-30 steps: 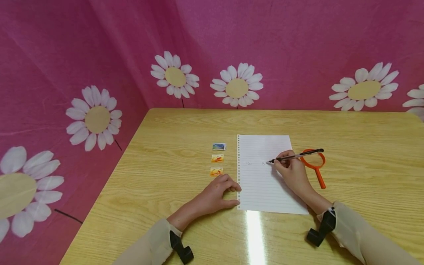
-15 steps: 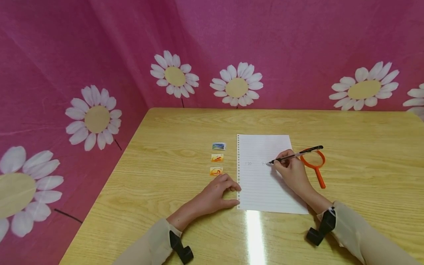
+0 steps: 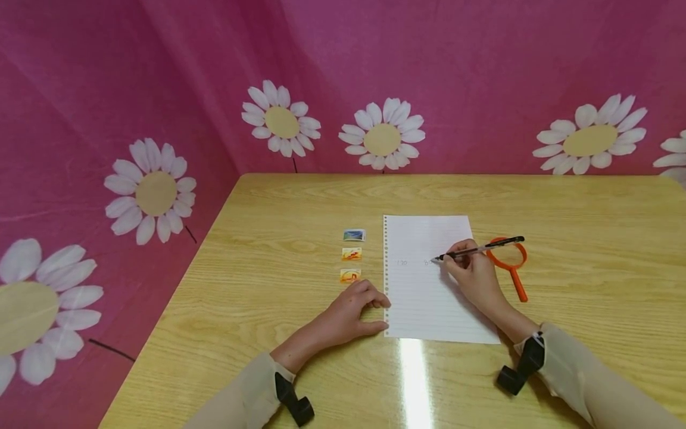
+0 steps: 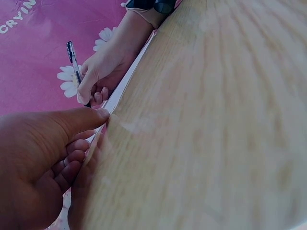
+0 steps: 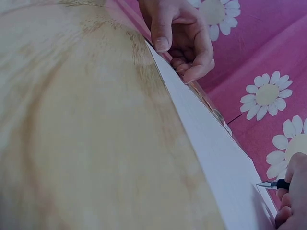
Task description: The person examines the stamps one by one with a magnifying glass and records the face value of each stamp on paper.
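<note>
A black-capped pen (image 3: 485, 246) with a clear barrel is pinched in my right hand (image 3: 474, 277), its tip on a lined sheet of paper (image 3: 429, 310). Faint pencil-grey figures, "120" and what looks like "80", stand on one line of the sheet. My left hand (image 3: 354, 313) rests at the sheet's punched left edge, thumb and fingertips touching it, with nothing gripped. In the right wrist view the pen tip (image 5: 266, 184) meets the paper near the right hand. Past the left hand's knuckles lie two orange-yellow stamp-like pieces (image 3: 351, 254) and a blue-green one (image 3: 354, 235) in a column.
An orange-red magnifying glass (image 3: 513, 268) lies right of the sheet, partly behind the pen's end. The wooden table (image 3: 257, 256) meets a pink flowered cloth (image 3: 461, 77) at its back and left. A bright glare strip (image 3: 415, 381) crosses the table in front.
The pen tip has made small strokes, and the figure beside the "8" has appeared. The left hand keeps its place at the sheet's edge; the view has shifted slightly.
</note>
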`<state>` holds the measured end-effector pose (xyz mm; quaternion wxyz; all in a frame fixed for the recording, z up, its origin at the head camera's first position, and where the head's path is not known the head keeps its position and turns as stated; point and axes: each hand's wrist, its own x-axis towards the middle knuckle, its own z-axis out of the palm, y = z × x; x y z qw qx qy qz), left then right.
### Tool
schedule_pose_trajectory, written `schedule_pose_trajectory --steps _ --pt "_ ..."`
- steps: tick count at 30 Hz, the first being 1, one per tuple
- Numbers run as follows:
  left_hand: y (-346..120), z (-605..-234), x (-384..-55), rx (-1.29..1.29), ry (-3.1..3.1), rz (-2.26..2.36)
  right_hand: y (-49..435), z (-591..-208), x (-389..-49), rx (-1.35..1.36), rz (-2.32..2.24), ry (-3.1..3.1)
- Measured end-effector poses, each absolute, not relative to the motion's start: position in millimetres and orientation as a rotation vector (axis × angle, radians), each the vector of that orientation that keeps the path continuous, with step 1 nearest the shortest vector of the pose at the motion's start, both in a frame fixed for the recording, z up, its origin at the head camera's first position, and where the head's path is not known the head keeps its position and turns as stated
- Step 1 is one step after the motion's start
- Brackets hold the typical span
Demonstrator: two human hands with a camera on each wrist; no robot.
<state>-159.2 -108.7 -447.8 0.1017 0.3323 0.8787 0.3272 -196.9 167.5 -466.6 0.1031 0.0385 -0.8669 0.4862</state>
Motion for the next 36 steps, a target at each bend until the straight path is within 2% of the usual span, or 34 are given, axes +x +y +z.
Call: schedule_pose_trajectory --steps 19,30,36 --pt "-109.0 -447.0 -159.4 0.997 2.595 0.966 169.6 -469.9 -200.5 0.055 1.484 -2.528" --pt "-108.7 -447.9 -158.7 0.984 2.600 0.969 171.0 -463.2 -196.6 0.027 1.795 -2.436" --pt "-108.8 -447.9 -158.3 0.994 2.600 0.975 173.2 -461.9 -195.6 0.026 1.819 -2.390"
